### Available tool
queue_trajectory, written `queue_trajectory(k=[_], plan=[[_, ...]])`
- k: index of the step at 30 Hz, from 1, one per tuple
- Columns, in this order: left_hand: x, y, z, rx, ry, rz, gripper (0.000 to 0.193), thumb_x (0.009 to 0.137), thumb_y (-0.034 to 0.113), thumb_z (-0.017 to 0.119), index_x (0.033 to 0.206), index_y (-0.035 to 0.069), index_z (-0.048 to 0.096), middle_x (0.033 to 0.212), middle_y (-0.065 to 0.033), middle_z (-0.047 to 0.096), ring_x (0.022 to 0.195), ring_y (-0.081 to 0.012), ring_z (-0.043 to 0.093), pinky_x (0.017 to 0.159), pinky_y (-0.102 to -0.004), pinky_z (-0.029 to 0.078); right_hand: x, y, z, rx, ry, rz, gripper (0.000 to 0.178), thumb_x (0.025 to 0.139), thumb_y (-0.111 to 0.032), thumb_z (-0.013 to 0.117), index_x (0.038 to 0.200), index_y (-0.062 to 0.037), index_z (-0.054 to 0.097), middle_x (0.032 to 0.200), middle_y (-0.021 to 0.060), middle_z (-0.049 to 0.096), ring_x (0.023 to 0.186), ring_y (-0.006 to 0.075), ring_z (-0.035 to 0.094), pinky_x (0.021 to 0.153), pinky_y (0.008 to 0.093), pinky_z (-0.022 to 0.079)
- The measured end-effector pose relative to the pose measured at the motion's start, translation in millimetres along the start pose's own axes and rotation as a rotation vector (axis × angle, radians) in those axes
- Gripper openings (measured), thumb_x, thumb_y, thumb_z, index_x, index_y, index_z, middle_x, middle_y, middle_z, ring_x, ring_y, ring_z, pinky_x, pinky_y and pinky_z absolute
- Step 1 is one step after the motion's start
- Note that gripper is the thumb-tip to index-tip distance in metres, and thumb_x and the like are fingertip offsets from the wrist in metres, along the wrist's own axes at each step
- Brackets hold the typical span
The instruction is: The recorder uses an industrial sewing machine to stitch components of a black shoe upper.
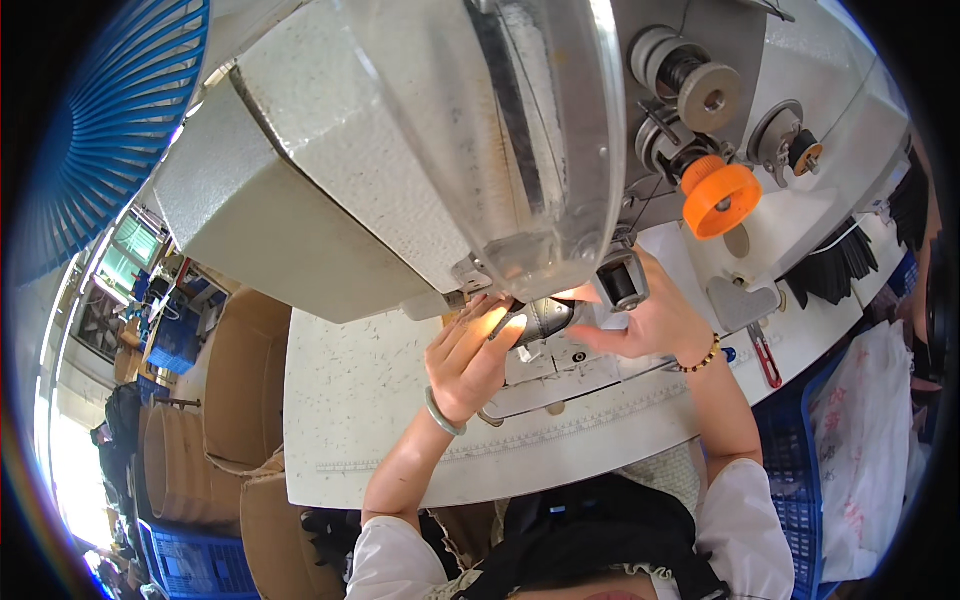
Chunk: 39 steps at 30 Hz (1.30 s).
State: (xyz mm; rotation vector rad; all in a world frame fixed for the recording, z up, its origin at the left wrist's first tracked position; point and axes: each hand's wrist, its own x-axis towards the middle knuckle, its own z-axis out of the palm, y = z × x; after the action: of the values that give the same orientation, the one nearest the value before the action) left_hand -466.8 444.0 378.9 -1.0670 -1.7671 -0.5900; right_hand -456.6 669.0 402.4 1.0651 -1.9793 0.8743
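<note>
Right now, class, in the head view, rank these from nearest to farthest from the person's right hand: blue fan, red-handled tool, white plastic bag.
1. Red-handled tool: right of the right hand, on the table.
2. White plastic bag: lower right, past the table's edge.
3. Blue fan: upper left.

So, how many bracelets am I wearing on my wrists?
2: a pale bangle around your left wrist, and a beaded bracelet around your right wrist. Both wrists are in view.
</note>
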Motion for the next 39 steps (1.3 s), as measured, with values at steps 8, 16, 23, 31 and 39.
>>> queue_trajectory(k=[8, 16, 23, 31, 39], plan=[[0.8, 3.5, -1.9, -0.006, -0.013, -0.029, 0.03, 0.06, -0.011, 0.062, 0.086, 0.005, 0.062, 0.081, -0.0109, 0.063, 0.077, -0.0284, 0.066, 0.067, -0.0335, 0.054, -3.3, 8.0, 12.4, 0.147, 0.038, 0.085, 0.035, 0.063, -0.036, 0.078, 0.078, -0.0094, 0.06, 0.084, 0.0042, 0.057, 0.087, 0.0258, 0.057, 0.096, 0.0447, 0.041], [-1.4, -1.3, 1.3, 0.007, 0.008, -0.028, 0.032, 0.06, -0.01, 0.063, 0.086, 0.007, 0.061, 0.083, -0.0076, 0.063, 0.079, -0.0265, 0.065, 0.062, -0.0308, 0.051, -4.6, 6.8, 13.8, 0.17, 0.05, 0.118, 0.033, 0.066, -0.035, 0.076, 0.079, -0.0094, 0.06, 0.084, 0.005, 0.057, 0.086, 0.0255, 0.058, 0.096, 0.045, 0.041], [0.1, -3.8, 2.1, 0.022, 0.005, -0.029, 0.033, 0.059, -0.009, 0.061, 0.087, 0.008, 0.062, 0.09, -0.0092, 0.065, 0.082, -0.0263, 0.066, 0.061, -0.0298, 0.05, -10.7, 0.5, 21.8, -0.031, 0.1, 0.057, 0.025, 0.068, -0.027, 0.076, 0.08, -0.01, 0.062, 0.085, 0.0035, 0.057, 0.081, 0.0236, 0.054, 0.085, 0.0381, 0.045], [-1.8, -11.7, 4.8, -0.014, 0.011, 0.001, 0.033, 0.058, -0.008, 0.061, 0.087, 0.008, 0.063, 0.089, -0.009, 0.067, 0.076, -0.0239, 0.066, 0.057, -0.0271, 0.05, -10.8, -0.9, 24.6, -0.088, 0.13, 0.017, 0.02, 0.066, -0.02, 0.077, 0.075, -0.0101, 0.063, 0.086, 0.0003, 0.058, 0.077, 0.0203, 0.053, 0.066, 0.032, 0.045], [-8.6, -23.3, 11.0, -0.063, 0.066, -0.023, 0.042, 0.053, -0.009, 0.061, 0.09, 0.011, 0.066, 0.087, -0.0067, 0.067, 0.06, -0.0171, 0.061, 0.05, -0.0252, 0.045, -7.7, -7.7, 27.7, -0.036, 0.162, 0.097, 0.018, 0.067, -0.017, 0.075, 0.075, -0.0089, 0.061, 0.081, 0.0028, 0.055, 0.072, 0.0224, 0.053, 0.059, 0.0317, 0.045]])
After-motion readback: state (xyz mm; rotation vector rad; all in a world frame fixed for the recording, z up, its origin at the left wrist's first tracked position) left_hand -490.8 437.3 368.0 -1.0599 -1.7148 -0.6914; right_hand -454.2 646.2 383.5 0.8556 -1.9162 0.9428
